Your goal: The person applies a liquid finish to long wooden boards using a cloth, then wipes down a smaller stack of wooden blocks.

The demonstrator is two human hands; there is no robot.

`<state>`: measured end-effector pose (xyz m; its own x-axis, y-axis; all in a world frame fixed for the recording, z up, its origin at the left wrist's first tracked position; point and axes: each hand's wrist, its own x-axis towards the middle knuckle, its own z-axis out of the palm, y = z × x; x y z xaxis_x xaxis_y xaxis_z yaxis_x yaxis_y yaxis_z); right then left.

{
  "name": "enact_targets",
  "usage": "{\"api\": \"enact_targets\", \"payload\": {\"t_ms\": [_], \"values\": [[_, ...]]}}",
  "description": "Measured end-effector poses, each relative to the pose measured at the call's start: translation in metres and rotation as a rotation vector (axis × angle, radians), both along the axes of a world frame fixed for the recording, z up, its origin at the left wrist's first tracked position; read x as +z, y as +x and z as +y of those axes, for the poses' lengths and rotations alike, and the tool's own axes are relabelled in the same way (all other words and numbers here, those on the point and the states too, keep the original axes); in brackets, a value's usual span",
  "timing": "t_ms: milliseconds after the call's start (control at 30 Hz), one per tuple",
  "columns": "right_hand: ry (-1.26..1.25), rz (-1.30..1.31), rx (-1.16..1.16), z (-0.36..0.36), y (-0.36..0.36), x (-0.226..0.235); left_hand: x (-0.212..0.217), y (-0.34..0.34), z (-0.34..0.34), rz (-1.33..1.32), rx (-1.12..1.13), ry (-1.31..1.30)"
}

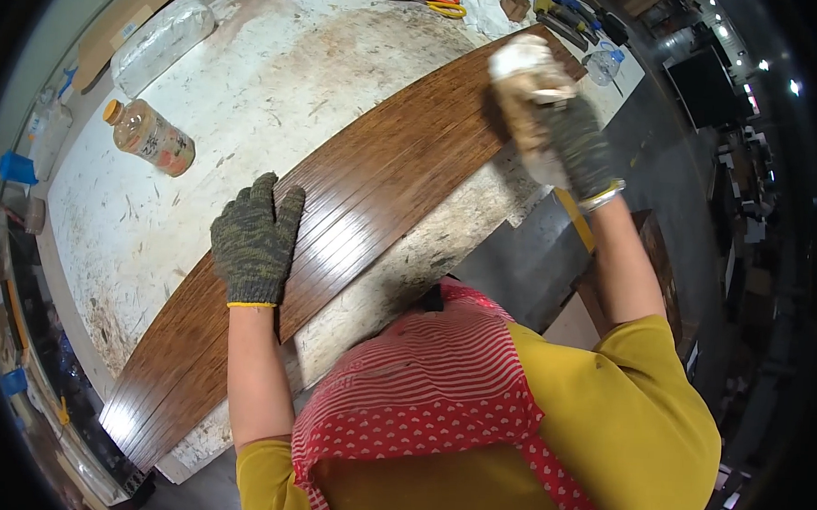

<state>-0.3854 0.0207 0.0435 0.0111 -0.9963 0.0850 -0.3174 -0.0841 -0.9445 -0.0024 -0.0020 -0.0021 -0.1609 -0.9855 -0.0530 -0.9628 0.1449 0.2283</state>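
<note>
A long, dark brown wooden board (385, 176) with lengthwise grooves and a glossy finish lies slantwise over the worktable. My left hand (256, 239), in a dark green knit glove with a yellow cuff, rests flat on it with the fingers slightly apart. Toward the board's far right end, my right hand (573, 135) wears a matching glove and is closed round a stained white rag (523, 64). Motion blurs the rag and the fingers, so whether the rag touches the wood is unclear.
The stained white table (181, 236) carries a plastic bottle with an orange cap (154, 139) and a clear wrapped package (167, 39). Scissors with red and yellow handles (442, 3) lie at the back. A small clear bottle (604, 65) sits near the right corner, by several hand tools (574, 21).
</note>
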Motion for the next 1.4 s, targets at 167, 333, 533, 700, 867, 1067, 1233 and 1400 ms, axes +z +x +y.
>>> {"api": "enact_targets", "payload": {"t_ms": [167, 333, 533, 700, 867, 1067, 1233, 1400], "values": [[-0.508, 1.067, 0.394, 0.012, 0.091, -0.033, -0.001, 0.000, 0.001, -0.020, 0.002, -0.037], [-0.357, 0.980, -0.123, -0.019, 0.002, -0.045, 0.000, 0.000, 0.002, 0.009, -0.012, -0.032], [-0.503, 1.282, 0.267, -0.004, -0.005, -0.086, 0.001, -0.001, 0.001, 0.027, 0.000, -0.022], [-0.045, 1.235, -0.020, -0.028, 0.003, -0.019, 0.000, 0.000, 0.002, -0.001, -0.008, -0.014], [-0.376, 1.281, 0.203, 0.014, 0.065, -0.041, -0.003, -0.001, 0.002, 0.031, -0.019, -0.110], [-0.493, 0.788, 0.094, -0.009, -0.011, -0.085, -0.003, -0.003, 0.002, 0.022, -0.034, -0.153], [0.021, 1.010, -0.191, -0.015, -0.020, -0.055, -0.004, -0.004, 0.001, 0.051, -0.030, -0.159], [-0.204, 0.481, 0.217, 0.016, 0.027, -0.115, -0.004, -0.008, 0.002, 0.059, -0.013, -0.184]]}}
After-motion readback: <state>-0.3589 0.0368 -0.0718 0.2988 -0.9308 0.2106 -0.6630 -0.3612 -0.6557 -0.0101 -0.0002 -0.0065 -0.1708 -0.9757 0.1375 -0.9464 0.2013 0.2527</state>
